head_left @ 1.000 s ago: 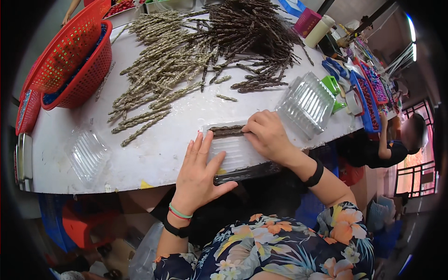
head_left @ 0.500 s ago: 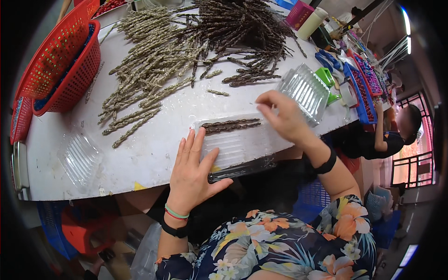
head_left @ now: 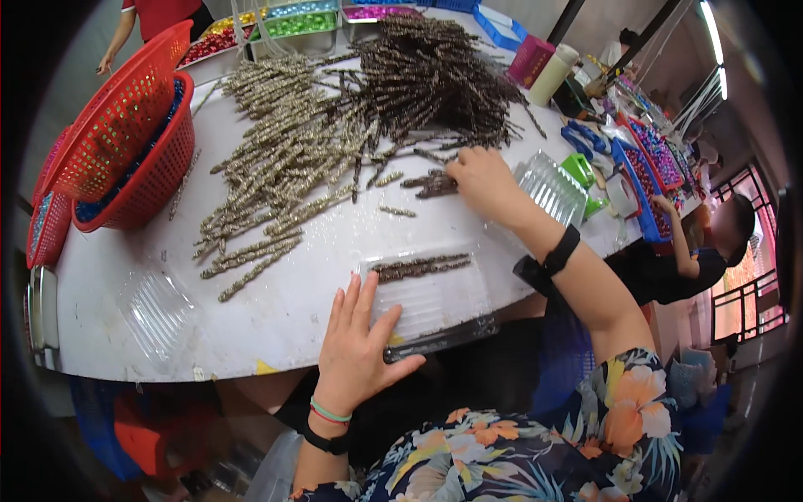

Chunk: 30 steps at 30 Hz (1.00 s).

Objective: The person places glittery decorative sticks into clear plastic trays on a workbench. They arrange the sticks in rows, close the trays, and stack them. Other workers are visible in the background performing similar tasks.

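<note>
A clear ribbed plastic tray (head_left: 452,299) lies at the table's near edge, with a few dark brown twisted strands (head_left: 422,267) along its far side. My left hand (head_left: 358,351) rests at the tray's left side, fingers extended and thumb apart, with nothing in it. Farther off, my right hand (head_left: 487,186) has its fingers bent down onto the right end of a small bunch of dark twisted strands (head_left: 428,183). Its fingertips are partly hidden, but they pinch at these strands. Beyond lies a large heap of dark strands (head_left: 427,79), beside a spread of pale gold strands (head_left: 280,159).
Red perforated baskets (head_left: 138,180) stand at the left. Another clear tray (head_left: 159,314) lies near the front left; stacked clear trays (head_left: 552,188) are beside a green tape dispenser (head_left: 583,171). Metal bins of coloured pieces (head_left: 293,32) line the back. A co-worker (head_left: 711,243) sits at the right.
My right hand has moved from above the tray, away from me, to the small bunch of dark strands. My left hand remains at the tray. The view has shifted, showing more of the back.
</note>
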Motion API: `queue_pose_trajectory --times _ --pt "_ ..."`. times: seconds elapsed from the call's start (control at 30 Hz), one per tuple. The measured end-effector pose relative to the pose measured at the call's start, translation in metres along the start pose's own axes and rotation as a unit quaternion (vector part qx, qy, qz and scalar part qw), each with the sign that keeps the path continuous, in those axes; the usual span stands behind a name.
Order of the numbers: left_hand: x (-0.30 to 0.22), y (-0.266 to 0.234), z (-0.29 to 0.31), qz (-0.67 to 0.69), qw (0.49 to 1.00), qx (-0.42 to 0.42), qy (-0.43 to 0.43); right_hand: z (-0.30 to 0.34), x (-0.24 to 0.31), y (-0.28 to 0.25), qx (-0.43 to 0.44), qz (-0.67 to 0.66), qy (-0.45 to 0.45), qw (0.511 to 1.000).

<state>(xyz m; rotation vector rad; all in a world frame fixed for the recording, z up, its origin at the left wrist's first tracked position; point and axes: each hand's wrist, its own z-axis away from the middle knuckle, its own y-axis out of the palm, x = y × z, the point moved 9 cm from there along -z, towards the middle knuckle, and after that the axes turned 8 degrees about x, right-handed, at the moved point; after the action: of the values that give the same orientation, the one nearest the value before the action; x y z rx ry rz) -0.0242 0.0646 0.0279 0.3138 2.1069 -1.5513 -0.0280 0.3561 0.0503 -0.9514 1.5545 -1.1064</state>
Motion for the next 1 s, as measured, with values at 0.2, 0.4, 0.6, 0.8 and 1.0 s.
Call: queue_pose_trajectory --times 0.2,0.4,0.6,0.8,1.0 --pt "0.002 0.002 0.0 -0.01 1.0 0.008 -0.013 0.017 0.002 -0.072 -0.083 -0.216 -0.016 0.973" --pt "0.002 0.005 -0.001 -0.01 1.0 0.002 -0.006 0.063 0.031 -0.079 0.006 -0.576 0.04 0.817" --pt "0.001 0.004 -0.002 -0.016 1.0 -0.002 -0.009 0.075 0.056 -0.062 0.039 -0.502 -0.015 0.864" --pt "0.002 0.004 -0.002 -0.016 1.0 0.003 -0.014 0.087 0.09 -0.046 0.028 -0.377 -0.111 0.919" --pt "0.002 0.004 -0.002 -0.012 1.0 -0.001 -0.019 0.089 0.112 -0.046 -0.03 -0.263 -0.151 0.952"
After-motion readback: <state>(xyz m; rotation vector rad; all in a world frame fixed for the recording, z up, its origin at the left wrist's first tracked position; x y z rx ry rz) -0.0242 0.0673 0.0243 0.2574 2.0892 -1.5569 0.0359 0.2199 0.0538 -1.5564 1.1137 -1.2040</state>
